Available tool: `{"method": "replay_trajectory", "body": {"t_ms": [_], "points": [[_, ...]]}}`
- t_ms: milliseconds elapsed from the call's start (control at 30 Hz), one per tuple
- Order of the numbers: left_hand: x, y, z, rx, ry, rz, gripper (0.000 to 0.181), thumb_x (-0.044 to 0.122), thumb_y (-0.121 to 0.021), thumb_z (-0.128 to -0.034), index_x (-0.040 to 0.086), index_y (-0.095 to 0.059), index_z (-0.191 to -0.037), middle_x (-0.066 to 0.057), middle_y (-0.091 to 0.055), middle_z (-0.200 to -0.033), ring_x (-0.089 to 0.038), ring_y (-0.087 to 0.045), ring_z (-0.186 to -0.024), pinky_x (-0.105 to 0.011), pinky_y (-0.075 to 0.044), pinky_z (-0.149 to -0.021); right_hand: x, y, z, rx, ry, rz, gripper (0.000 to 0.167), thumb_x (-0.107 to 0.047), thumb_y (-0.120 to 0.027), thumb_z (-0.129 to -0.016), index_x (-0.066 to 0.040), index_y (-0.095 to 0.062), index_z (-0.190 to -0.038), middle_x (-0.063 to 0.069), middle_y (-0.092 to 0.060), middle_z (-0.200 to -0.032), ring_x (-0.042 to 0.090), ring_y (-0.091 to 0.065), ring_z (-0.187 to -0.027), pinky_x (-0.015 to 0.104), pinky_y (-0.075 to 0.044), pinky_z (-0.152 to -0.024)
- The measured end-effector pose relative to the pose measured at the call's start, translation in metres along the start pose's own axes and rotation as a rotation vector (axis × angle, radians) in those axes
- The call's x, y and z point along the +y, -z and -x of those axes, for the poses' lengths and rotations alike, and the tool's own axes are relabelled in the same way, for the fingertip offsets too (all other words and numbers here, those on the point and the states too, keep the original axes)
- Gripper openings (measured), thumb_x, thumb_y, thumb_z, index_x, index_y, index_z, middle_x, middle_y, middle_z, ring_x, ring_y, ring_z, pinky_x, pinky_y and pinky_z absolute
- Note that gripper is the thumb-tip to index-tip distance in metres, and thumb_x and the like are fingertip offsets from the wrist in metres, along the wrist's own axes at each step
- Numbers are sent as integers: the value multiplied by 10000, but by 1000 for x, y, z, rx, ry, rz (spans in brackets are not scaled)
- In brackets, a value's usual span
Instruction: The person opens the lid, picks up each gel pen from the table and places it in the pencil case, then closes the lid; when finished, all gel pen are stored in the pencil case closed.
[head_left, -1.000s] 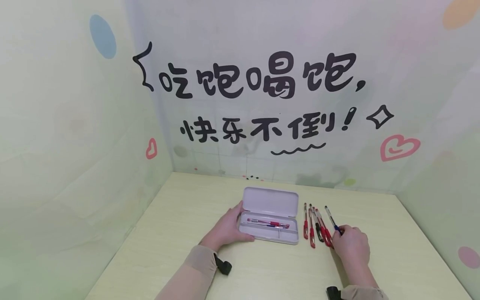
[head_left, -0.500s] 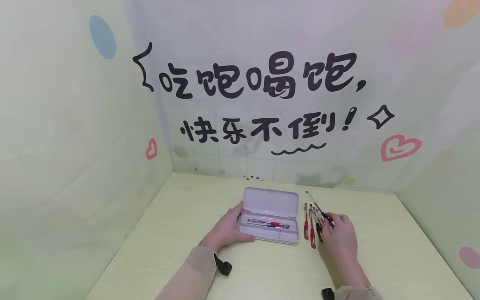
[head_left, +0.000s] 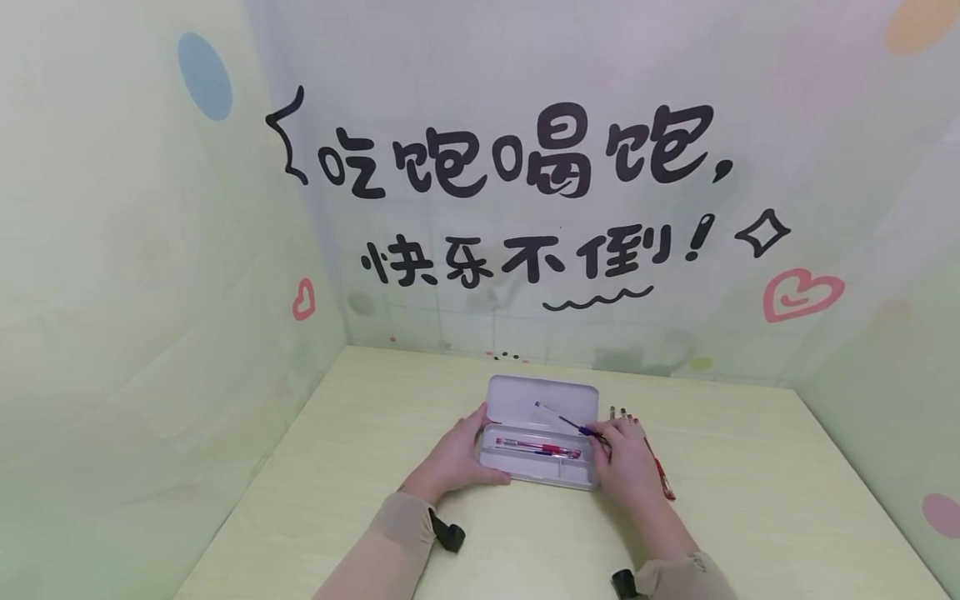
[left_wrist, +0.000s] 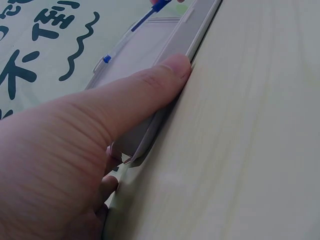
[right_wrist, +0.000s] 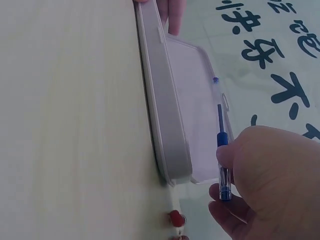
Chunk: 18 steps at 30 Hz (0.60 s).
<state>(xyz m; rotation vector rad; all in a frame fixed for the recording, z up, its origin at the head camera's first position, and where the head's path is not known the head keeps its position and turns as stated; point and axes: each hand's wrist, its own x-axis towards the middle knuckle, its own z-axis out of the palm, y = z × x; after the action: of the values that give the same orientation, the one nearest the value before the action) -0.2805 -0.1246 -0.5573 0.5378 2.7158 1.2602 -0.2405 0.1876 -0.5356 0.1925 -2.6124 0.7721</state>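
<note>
A pale lilac pencil case lies on the table with its lid tipped back. My left hand grips its left end, the thumb along the front edge and the other fingers behind. Inside, a red pen lies in the back compartment, with a bit of blue showing beside it. Between thumb and fingers, my right hand pinches a clear pen with a blue grip. That pen is tilted over the case's right part, apart from the compartments. In the right wrist view, the case's outer front wall hides its inside.
Several pens lie on the table right of the case, mostly hidden behind my right hand; one red pen shows past it. The wooden table meets a printed wall at the back.
My right hand has carried the blue pen leftward from beside the loose pens to over the pencil case. My left hand and the case have stayed in place.
</note>
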Motion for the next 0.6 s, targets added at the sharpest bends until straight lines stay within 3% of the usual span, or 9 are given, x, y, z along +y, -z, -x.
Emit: {"method": "replay_trajectory", "body": {"t_ms": [200,600], "points": [[2,1,0,5,-11,7,1382,451,-1057,-669,245,-246,-1769,-25,-491,-1735,-392,-354,-1668,-586,-196,-1427,-11,-10,-4,-93,-1,-11,191,-111,-739,-1033,-101,-807,-1212,126,-711,-1176,332,-695,-1079,553,-646,-958],[3,1,0,1,-13,-10,1395,443,-1057,-668,238,-230,-1773,-21,-493,-1733,-361,-377,-1662,-559,-170,-1435,-24,-21,-6,-188,40,26,174,-118,-767,-1012,-114,-830,-1175,74,-722,-1141,295,-703,-1066,531,-645,-979]]}}
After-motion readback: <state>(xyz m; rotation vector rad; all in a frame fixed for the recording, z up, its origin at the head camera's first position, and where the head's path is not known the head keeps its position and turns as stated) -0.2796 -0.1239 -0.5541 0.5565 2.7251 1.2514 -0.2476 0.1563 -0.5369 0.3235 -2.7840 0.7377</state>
